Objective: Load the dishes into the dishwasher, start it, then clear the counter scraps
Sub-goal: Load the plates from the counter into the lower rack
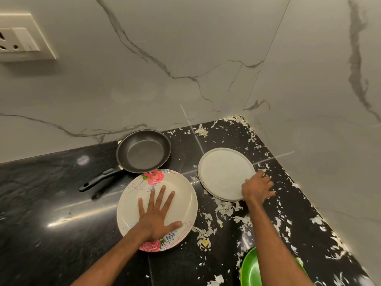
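Countertop (51,213) of polished black stone fills the lower half of my view, running into a corner where two walls (185,58) of white marble with grey veins meet. A cream wall socket (18,38) sits high on the left. Pale scraps (224,209) are strewn thickly over the right side of the counter and heaped into the corner, while the left side shows only glare from a light. A black frying pan (144,151) rests near the back wall, its handle pointing toward the front left. Just in front of it lies a floral plate (181,195), its far rim right up against the pan. The left hand (156,215) lies flat on this plate, palm down, fingers straight and spread, clasping nothing. To the right, apart from the floral plate, a speckled plate (222,172) lies flat among the scraps. The right hand (256,187) is on its near right edge, fingers bent over the rim and gripping it. A green dish (249,269) shows at the bottom edge, partly hidden behind the right forearm.
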`<state>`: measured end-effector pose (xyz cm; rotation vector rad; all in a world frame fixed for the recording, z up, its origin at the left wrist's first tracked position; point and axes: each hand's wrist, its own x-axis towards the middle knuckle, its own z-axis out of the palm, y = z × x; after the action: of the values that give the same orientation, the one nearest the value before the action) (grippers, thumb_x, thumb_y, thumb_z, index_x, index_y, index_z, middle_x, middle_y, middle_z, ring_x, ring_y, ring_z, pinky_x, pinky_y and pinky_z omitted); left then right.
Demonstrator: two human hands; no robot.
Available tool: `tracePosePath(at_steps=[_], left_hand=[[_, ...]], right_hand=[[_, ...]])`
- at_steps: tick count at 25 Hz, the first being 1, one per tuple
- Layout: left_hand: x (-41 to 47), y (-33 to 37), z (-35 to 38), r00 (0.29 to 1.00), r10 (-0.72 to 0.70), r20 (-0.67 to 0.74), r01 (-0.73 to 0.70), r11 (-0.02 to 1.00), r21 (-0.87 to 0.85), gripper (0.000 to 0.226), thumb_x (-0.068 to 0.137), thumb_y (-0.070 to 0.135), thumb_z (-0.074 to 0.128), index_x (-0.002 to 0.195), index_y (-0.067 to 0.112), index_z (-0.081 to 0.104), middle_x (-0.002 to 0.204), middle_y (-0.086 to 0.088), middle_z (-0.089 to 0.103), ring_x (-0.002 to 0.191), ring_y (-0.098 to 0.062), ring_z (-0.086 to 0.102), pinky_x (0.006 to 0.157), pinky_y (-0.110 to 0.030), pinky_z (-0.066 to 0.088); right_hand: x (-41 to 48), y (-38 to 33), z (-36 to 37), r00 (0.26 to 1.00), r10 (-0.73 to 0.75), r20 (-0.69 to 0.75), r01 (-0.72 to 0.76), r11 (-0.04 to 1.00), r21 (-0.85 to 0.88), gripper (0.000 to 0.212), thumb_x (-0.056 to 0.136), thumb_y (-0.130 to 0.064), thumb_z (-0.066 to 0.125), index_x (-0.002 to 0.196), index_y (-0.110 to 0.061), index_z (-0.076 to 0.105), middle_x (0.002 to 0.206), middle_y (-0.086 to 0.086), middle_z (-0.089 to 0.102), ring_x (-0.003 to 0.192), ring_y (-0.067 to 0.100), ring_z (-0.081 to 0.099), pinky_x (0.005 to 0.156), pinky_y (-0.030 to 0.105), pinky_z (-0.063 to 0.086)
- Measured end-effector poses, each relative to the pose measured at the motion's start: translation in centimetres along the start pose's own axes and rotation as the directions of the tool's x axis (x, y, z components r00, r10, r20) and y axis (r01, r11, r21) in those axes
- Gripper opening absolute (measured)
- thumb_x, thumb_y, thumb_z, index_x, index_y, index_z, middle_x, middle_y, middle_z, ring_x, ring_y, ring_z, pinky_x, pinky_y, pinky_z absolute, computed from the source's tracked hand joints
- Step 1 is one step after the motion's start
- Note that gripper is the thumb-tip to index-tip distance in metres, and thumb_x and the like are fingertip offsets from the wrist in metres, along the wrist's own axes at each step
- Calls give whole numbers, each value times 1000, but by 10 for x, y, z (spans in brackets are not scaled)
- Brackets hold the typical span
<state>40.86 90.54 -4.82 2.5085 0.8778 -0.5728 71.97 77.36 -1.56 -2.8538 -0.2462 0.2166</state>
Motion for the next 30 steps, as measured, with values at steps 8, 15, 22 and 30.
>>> tracePosePath(at_steps=[8, 15, 22, 30], left_hand=[[0, -1, -3, 999, 4, 34, -3, 999, -32, 104, 78, 89, 30, 136, 45, -44, 138, 9, -59, 133, -26, -49, 107, -62, -25], [2, -7, 3, 999, 45, -15, -46, 997, -59, 105, 76, 90, 29, 136, 43, -44, 140, 7, -58, 132, -28, -50, 106, -64, -24], [-2, -2, -31, 993, 63, 102, -55, 995, -83, 106, 88, 72, 47, 151, 27, -26, 151, -5, -46, 143, -35, -35, 113, -65, -10], [-100, 77, -57, 809, 587, 8, -290, 411, -864, 20, 103, 22, 50, 104, 15, 69, 88, -14, 73, 70, -21, 72, 56, -32, 55]], right_hand=[[-4, 19, -55, 988, 155, 3, -138, 874, 466, 30, 97, -18, 53, 122, -3, 60, 127, 22, 53, 119, 37, 50, 90, 51, 52], [-129, 0, -94, 824, -348, -447, 537, 731, 421, 20, 103, -22, 49, 120, -13, 53, 81, 2, 66, 52, 11, 60, 43, 20, 48], [-212, 37, -109, 801, 80, -594, 418, 636, 649, 21, 102, -18, 51, 120, -17, 63, 90, -12, 66, 73, 1, 62, 64, 30, 56], [-341, 73, -105, 767, 602, -224, 228, 71, 971, 30, 102, -30, 50, 129, -20, 59, 106, -7, 67, 95, 13, 63, 73, 27, 55]])
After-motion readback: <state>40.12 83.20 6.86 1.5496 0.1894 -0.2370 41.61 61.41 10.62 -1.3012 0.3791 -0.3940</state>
